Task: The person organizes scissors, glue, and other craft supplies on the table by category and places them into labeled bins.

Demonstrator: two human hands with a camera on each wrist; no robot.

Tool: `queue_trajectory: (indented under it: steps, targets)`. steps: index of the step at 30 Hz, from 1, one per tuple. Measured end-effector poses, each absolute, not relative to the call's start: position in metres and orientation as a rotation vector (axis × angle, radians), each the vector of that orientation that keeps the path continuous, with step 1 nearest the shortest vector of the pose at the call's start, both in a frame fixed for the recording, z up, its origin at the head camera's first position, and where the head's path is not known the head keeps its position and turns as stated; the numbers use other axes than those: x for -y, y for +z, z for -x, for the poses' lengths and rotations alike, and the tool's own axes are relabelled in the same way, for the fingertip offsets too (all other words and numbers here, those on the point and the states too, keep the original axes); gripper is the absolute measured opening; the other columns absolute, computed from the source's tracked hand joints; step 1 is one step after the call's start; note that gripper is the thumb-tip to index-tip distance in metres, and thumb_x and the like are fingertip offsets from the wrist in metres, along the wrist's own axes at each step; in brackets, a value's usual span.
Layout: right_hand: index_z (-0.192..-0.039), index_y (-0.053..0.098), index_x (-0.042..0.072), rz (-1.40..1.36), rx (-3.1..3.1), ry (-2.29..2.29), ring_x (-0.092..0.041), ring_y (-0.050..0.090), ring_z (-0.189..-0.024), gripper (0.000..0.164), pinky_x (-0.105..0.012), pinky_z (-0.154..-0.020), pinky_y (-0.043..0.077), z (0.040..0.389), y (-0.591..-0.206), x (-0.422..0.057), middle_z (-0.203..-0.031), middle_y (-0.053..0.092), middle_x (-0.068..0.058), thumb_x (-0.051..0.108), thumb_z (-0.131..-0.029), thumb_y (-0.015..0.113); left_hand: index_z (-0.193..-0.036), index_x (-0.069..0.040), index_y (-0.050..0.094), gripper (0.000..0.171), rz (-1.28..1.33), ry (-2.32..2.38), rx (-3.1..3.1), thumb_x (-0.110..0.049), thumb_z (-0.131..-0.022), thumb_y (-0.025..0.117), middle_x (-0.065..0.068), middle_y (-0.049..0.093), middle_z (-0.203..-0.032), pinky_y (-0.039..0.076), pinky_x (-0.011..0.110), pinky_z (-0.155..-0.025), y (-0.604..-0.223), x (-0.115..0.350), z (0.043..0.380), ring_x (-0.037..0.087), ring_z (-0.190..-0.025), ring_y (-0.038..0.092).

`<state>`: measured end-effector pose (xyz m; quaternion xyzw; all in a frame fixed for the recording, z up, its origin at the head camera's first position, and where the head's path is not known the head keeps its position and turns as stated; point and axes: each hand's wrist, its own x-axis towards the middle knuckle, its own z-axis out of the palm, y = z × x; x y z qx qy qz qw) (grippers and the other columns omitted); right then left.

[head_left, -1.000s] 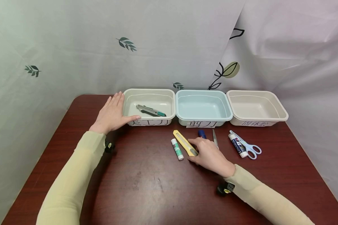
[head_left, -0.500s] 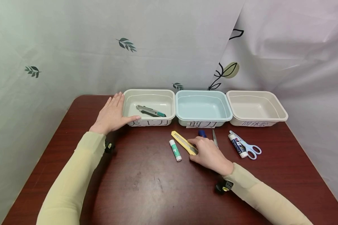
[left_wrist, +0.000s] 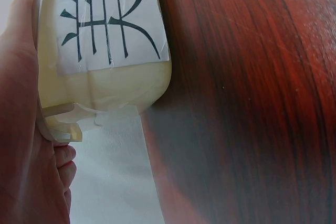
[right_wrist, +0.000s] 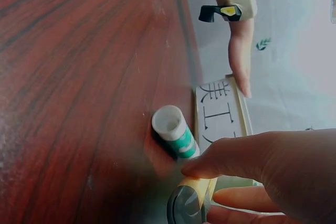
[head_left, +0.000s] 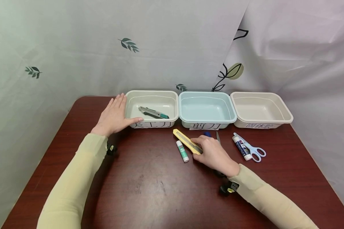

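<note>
My right hand (head_left: 215,155) pinches a yellow utility knife (head_left: 184,138) near its dark end, thumb on one side and fingers on the other. A green-and-white glue stick (head_left: 182,151) lies just left of the knife, and the right wrist view shows its white end nearest. Partly covered by this hand are a blue-capped item (head_left: 207,134) and a pair of scissors whose blade (head_left: 218,137) shows. My left hand (head_left: 111,117) rests on the left end of the cream bin (head_left: 172,120), fingers straight along the rim and thumb over the front corner. Utility knives (head_left: 154,113) lie inside that bin.
A light blue bin (head_left: 207,121) and a beige bin (head_left: 263,121) continue the row, each with a paper label in front. Light blue scissors (head_left: 256,152) lie against a navy-and-white glue stick (head_left: 242,148) at right. A curtain (head_left: 83,47) hangs behind the table.
My right hand has shifted slightly toward the bins with the yellow utility knife. The green-and-white glue stick has shifted a little left, then back right. My left hand stays put.
</note>
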<state>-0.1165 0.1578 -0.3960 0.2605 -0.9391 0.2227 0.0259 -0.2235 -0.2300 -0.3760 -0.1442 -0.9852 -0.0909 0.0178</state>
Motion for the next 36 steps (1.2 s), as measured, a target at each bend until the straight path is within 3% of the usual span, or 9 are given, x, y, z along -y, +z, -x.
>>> queue_trajectory:
  steps: [22, 29, 36]
  targets:
    - [-0.120, 0.074, 0.003, -0.832, 2.890, 0.700, -0.016, 0.060, -0.078, 0.046, -0.035, -0.066, 0.053, 0.118, -0.391, -0.160, -0.100, 0.069, -0.005, 0.009, -0.074, 0.082, -0.159, 0.009, 0.010, 0.125, 0.449, -0.268, 3.057, -0.084, -0.085, 0.050, 0.028, 0.011, -0.165, 0.000, 0.045, -0.124, -0.375, 0.230, 0.222, 0.038, -0.153, 0.008]
    - [-0.120, 0.075, 0.006, -0.852, 2.819, 0.713, -0.015, 0.058, -0.072, 0.046, -0.034, -0.060, 0.049, 0.124, -0.375, -0.156, -0.095, 0.069, -0.001, 0.009, -0.074, 0.082, -0.159, 0.009, 0.009, 0.125, 0.449, -0.267, 3.060, -0.083, -0.086, 0.051, 0.028, 0.011, -0.165, 0.000, 0.045, -0.124, -0.375, 0.230, 0.222, 0.038, -0.153, 0.008]
    - [-0.123, 0.074, 0.008, -0.868, 2.748, 0.804, -0.014, 0.063, -0.076, 0.048, -0.034, -0.065, 0.051, 0.136, -0.349, -0.148, -0.096, 0.069, 0.001, 0.009, -0.076, 0.081, -0.159, 0.009, 0.009, 0.126, 0.447, -0.269, 3.055, -0.084, -0.085, 0.049, 0.028, 0.011, -0.165, 0.000, 0.044, -0.124, -0.377, 0.231, 0.224, 0.038, -0.153, 0.008]
